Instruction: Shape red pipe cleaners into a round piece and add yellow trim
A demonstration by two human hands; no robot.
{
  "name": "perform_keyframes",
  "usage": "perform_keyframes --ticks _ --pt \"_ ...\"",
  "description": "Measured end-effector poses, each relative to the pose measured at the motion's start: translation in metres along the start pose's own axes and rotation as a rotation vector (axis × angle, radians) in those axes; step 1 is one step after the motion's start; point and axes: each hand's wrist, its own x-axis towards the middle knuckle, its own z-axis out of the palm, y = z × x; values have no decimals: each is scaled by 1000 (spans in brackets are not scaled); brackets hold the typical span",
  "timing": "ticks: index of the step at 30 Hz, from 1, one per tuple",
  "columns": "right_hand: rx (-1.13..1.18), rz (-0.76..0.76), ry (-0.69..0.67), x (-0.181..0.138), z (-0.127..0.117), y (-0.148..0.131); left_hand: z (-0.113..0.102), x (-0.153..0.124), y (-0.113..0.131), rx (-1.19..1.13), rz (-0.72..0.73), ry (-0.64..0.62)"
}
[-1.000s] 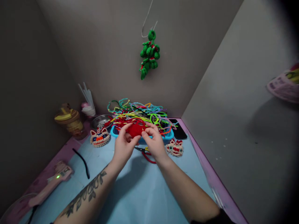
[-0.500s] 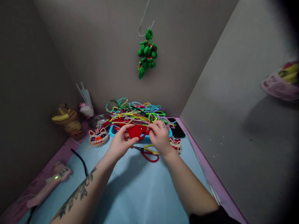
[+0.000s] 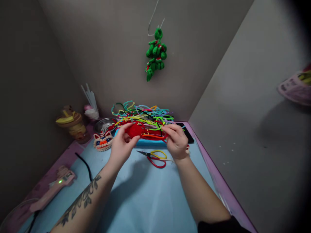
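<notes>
My left hand (image 3: 120,142) is closed around a red, fuzzy-looking piece (image 3: 136,130), fingers behind it and thumb at its lower edge. Red strands (image 3: 155,138) run from that piece to my right hand (image 3: 177,140), whose thumb and fingertips pinch their far end. Both hands hover over the front of a blue tray (image 3: 148,143) heaped with colorful fuzzy strands (image 3: 143,113). Below them on the light blue mat lie scissors (image 3: 148,155) with one yellow and one red handle. A cream lion-head ornament (image 3: 103,142) sits left of my left hand; a similar one is mostly hidden behind my right wrist.
At left lie a pink glue gun (image 3: 59,184) with a green light and a black strand (image 3: 84,164). A metal bowl (image 3: 98,124), a drink cup (image 3: 76,129) and white sticks (image 3: 91,98) stand behind. A phone (image 3: 189,135) lies right of the tray. A green ornament (image 3: 155,53) hangs above.
My right hand has moved right, away from my left, stretching the red strands between them. My left hand has shifted slightly left with the red piece. The view has turned slightly.
</notes>
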Motion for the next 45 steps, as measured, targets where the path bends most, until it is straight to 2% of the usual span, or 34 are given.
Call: perform_keyframes --ticks 3,7,10,12,14,17,19,22,25,28,31,35,40,42,45 --pt "105 21 -69 1 -3 -13 -1 -3 -1 51 102 38" --pt "236 102 -65 7 -3 -25 -3 -7 -3 106 207 44" --pt "326 150 -108 13 -1 -30 -4 -7 -5 101 236 -7" --pt "384 185 -192 14 2 -30 -4 -6 -7 61 237 -57" --pt "435 261 -258 13 6 -29 -4 -4 -7 9 231 -103" --pt "447 361 -287 10 9 -27 -5 -3 -8 -25 212 -167" --pt "394 328 -321 11 8 -28 -5 -3 -8 -34 189 -211" --pt "269 152 -397 13 5 -32 -5 -3 -9 -71 159 -266" --pt "157 -1 -438 12 4 -37 -3 -3 -9 -126 122 -264" --pt "103 -46 -431 10 5 -39 -1 -1 -8 -224 61 -190" --pt "118 -12 -404 9 6 -38 1 1 -9 -359 -3 -136" --pt "140 65 -325 11 6 -39 3 2 -10 -451 -66 -127" --pt "177 36 -216 14 5 -39 6 1 -6 -460 -85 -165" --pt "215 101 -221 13 6 -38 6 1 -2 -451 -85 -199" --pt "328 331 -182 9 7 -35 3 0 1 -431 -82 -237"
